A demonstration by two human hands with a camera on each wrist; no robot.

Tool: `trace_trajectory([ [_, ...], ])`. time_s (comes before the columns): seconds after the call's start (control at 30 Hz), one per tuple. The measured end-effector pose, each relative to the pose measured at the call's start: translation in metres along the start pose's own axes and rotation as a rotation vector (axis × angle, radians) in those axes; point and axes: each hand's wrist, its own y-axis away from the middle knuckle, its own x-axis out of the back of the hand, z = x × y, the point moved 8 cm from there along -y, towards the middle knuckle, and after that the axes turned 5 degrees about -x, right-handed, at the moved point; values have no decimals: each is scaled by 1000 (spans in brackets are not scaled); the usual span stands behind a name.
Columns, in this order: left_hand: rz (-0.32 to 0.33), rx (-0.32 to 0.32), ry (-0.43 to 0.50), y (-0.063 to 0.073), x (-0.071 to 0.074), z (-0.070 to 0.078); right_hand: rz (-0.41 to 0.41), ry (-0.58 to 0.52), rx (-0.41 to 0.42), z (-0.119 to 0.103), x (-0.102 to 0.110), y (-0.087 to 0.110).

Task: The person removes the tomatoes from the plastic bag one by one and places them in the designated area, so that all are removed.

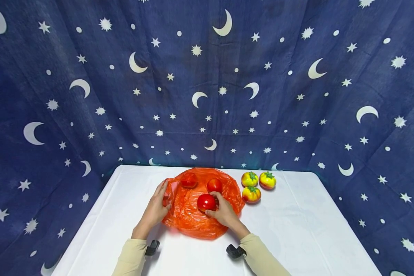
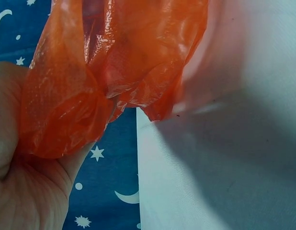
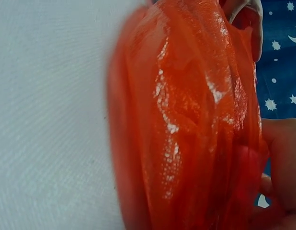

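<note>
An orange plastic bag (image 1: 183,226) lies spread on the white table, its crumpled rim loosely round. My left hand (image 1: 155,209) grips the bag's left edge; in the left wrist view the thin plastic (image 2: 66,115) bunches between thumb and fingers. Over the bag's middle, my right hand (image 1: 225,212) holds a glossy red tomato (image 1: 206,202) between thumb and fingers. Two more red tomatoes (image 1: 189,180) sit within the bag's outline toward the back. The bag's side (image 3: 186,120) hides much of the right hand and all of its tomato in the right wrist view.
Three yellow-and-red tomatoes (image 1: 251,194) with green tops stand together right of the bag. White cloth covers the table (image 1: 296,230). A dark blue curtain (image 1: 207,76) with moons and stars hangs behind and at both sides.
</note>
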Motion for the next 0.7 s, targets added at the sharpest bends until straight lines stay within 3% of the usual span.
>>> trace_trajectory([
  [0.37,-9,8,-1,-1,-2,0,39,-70,23,-11,14,5],
  [0.7,5,-29,-18,0,-2,5,45,-144,34,-18,27,12],
])
